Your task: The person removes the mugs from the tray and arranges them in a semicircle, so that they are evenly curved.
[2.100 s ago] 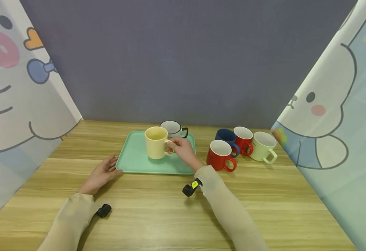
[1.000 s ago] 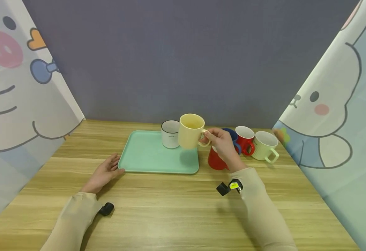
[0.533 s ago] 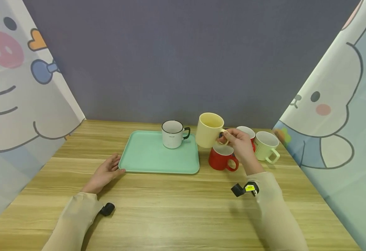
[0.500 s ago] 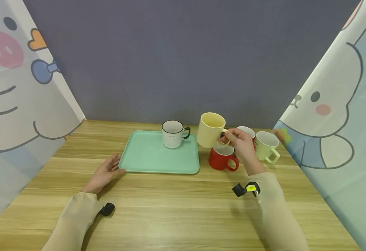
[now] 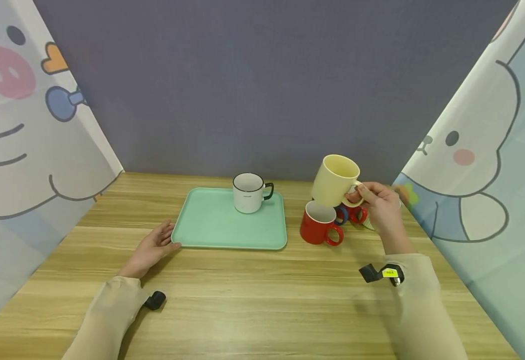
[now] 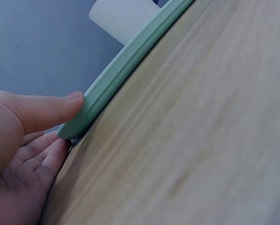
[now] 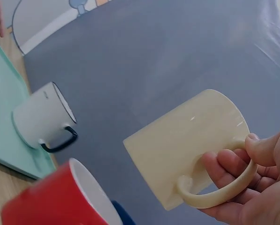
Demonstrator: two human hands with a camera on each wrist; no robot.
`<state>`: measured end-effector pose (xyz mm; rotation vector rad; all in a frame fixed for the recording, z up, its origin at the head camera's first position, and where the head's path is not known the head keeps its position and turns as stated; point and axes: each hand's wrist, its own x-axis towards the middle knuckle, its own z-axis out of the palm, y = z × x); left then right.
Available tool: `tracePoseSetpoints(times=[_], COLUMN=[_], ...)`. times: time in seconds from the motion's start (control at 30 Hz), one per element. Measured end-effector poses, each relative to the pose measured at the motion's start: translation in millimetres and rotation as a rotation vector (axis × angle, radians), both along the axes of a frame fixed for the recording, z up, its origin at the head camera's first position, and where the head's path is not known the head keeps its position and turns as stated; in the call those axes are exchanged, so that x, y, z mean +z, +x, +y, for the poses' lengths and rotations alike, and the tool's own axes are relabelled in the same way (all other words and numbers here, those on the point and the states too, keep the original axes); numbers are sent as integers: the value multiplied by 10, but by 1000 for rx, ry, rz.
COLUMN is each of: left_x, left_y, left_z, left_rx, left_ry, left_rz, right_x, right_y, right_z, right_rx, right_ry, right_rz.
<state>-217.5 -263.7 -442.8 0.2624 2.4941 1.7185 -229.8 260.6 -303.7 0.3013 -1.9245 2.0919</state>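
Observation:
My right hand holds a pale yellow mug by its handle, raised at the right over the other mugs. In the right wrist view the yellow mug is tilted, with thumb and fingers at the handle. A red mug stands just below it on the table. My left hand rests at the near left corner of a mint green tray. In the left wrist view its straight thumb touches the tray's rim, with relaxed fingers beside the corner. A white mug with a black handle stands on the tray.
Behind the red mug are a blue mug, a second red mug and a light green mug, mostly hidden by the raised mug and my right hand. A grey panel closes off the back of the wooden table.
My right hand has lifted the yellow mug off the tray area and carried it right, past the white mug, to over the red mugs, tilting it. My left hand has stayed at the tray's corner.

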Motion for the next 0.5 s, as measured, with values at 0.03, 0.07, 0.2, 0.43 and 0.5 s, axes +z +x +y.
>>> tracePoseSetpoints(times=[0.03, 0.07, 0.2, 0.43, 0.5], left_x=[1, 2, 9, 14, 13], left_y=[4, 6, 11, 16, 17], left_z=[0, 0, -3, 1, 5], left_rx=[-1, 1, 3, 3, 3], left_ry=[1, 3, 5, 2, 3], left_rz=[-1, -1, -6, -5, -6], right_x=[8, 13, 23, 25, 22], right_y=[11, 21, 55, 121, 140], right_z=[38, 76, 214, 428, 489], right_rx=[-4, -7, -12, -42, -52], right_ry=[-15, -24, -59, -91, -112], right_rz=[11, 21, 39, -7, -9])
